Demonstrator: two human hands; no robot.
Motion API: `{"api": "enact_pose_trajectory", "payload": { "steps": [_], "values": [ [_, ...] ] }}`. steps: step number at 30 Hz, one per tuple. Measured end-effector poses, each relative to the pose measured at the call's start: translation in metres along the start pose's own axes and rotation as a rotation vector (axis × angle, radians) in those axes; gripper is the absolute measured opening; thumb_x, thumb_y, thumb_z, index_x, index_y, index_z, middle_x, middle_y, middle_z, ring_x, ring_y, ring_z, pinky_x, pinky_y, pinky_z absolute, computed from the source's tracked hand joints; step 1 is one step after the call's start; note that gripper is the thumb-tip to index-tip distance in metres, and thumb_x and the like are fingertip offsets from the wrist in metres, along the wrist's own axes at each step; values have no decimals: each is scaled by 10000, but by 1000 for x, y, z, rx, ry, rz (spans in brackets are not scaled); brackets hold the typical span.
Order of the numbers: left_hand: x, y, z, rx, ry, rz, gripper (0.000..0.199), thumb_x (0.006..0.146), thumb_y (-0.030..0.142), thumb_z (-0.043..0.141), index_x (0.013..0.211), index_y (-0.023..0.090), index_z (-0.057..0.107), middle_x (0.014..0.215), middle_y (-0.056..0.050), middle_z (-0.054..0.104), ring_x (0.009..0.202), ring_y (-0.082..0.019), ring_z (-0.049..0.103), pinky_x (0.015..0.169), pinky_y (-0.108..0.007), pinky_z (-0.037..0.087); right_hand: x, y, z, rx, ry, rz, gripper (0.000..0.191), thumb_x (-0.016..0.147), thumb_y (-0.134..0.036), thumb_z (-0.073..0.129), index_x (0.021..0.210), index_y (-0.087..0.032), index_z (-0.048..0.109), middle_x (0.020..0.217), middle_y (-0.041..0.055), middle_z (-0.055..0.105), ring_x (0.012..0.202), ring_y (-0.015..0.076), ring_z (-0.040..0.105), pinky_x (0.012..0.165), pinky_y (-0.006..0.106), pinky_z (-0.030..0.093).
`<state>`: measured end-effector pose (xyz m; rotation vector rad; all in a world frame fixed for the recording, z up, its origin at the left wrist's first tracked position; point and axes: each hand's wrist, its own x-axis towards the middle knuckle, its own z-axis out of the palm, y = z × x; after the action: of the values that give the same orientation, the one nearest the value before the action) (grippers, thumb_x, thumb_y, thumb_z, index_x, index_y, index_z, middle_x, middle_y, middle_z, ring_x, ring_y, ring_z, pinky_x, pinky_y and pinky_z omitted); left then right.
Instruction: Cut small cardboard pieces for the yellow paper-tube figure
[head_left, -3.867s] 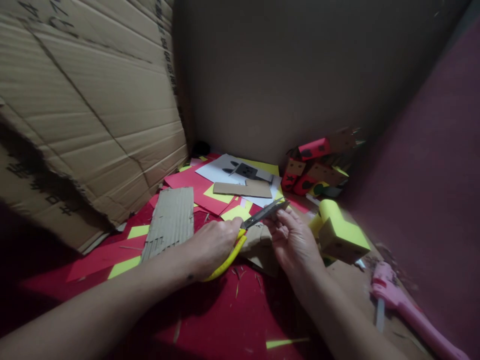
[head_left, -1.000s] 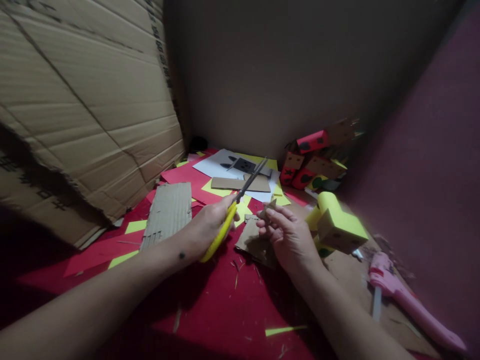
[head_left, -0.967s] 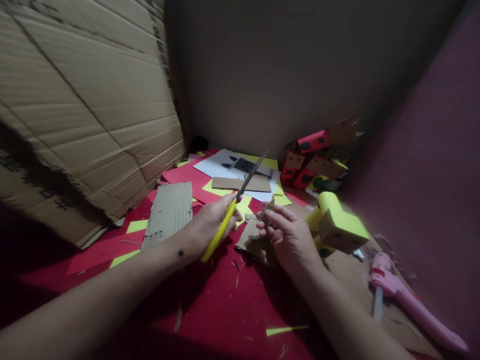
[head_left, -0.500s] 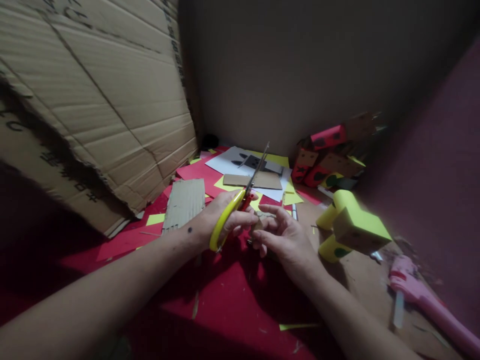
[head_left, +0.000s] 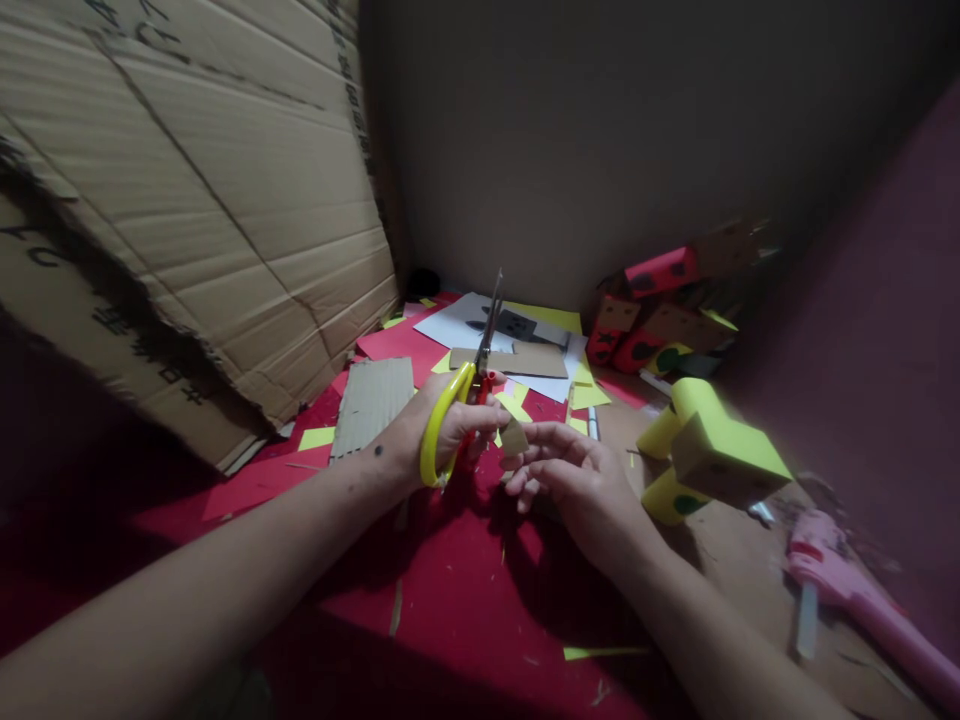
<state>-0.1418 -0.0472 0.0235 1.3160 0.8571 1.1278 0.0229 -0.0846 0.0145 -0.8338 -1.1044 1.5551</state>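
Note:
My left hand (head_left: 457, 425) is closed around yellow-and-red-handled scissors (head_left: 450, 410), whose blades point up and away. Its thumb and fingertips also reach the upper edge of a small cardboard piece (head_left: 514, 438). On the other side of that piece, my right hand (head_left: 577, 470) has its bent fingers against it, partly hiding its lower part. Both hands are raised over the red tabletop (head_left: 465, 580). To the left of my left hand lies a flat rectangle of corrugated cardboard (head_left: 373, 405).
A large cardboard sheet (head_left: 225, 200) stands on the left. Coloured papers and a cardboard strip (head_left: 517, 360) lie ahead. Right of my hands are a yellow paper-covered figure (head_left: 720, 450) and a pink glue gun (head_left: 832, 570). Red box figures (head_left: 645, 310) pile up behind.
The scissors have swung more upright and slightly left. The small cardboard piece has turned up between my fingertips and shows more of its face. My right hand has barely shifted.

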Motion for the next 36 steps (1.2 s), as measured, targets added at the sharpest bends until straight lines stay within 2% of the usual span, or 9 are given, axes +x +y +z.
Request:
{"api": "enact_pose_trajectory", "payload": {
  "steps": [5, 9, 16, 20, 27, 32, 36],
  "values": [
    [1, -4, -1, 11, -18, -1, 423, 705, 203, 689, 1079, 176, 492, 717, 40, 540, 498, -80, 506, 473, -226, 403, 2, 0, -1, 110, -23, 36, 113, 704, -194, 633, 797, -130, 631, 606, 31, 652, 550, 183, 665, 464, 245, 507],
    [1, -7, -1, 8, -65, -12, 439, 719, 225, 689, 1109, 174, 494, 695, 29, 555, 509, -98, 536, 448, -212, 394, 4, 0, -2, 169, -81, 54, 122, 740, -243, 642, 757, -125, 618, 643, 58, 670, 529, 175, 659, 488, 269, 535],
    [-1, 1, 5, -46, -126, 10, 385, 698, 163, 671, 1044, 154, 502, 668, 41, 550, 495, -103, 566, 480, -224, 437, 6, 4, -5, 231, -133, 106, 107, 741, -210, 663, 779, -130, 604, 723, 79, 700, 565, 173, 673, 495, 250, 531],
    [-1, 2, 4, 17, -137, 34, 405, 698, 182, 679, 1063, 151, 507, 674, 32, 565, 514, -105, 557, 504, -236, 436, 6, 4, -6, 245, -120, 107, 107, 716, -179, 672, 780, -133, 599, 706, 75, 705, 574, 178, 678, 501, 248, 527],
    [-2, 0, 2, 4, -136, 50, 383, 735, 230, 692, 1072, 157, 527, 755, 17, 573, 583, -106, 574, 576, -247, 462, 6, 4, -7, 246, -108, 111, 164, 676, -192, 710, 771, -153, 582, 703, 57, 699, 570, 165, 667, 498, 236, 507],
    [-1, -2, 1, -19, -129, 43, 366, 772, 275, 677, 1095, 165, 543, 736, 17, 575, 558, -91, 567, 534, -212, 461, 5, 5, -8, 242, -126, 112, 178, 667, -201, 720, 763, -158, 576, 693, 42, 684, 558, 156, 656, 483, 228, 493],
    [0, -2, 2, -76, -91, 27, 393, 764, 239, 672, 1123, 167, 528, 728, 23, 560, 527, -89, 563, 462, -194, 457, 5, 4, -7, 248, -142, 120, 151, 686, -190, 701, 768, -155, 579, 654, 34, 671, 553, 149, 650, 478, 217, 486]
  ]
}}
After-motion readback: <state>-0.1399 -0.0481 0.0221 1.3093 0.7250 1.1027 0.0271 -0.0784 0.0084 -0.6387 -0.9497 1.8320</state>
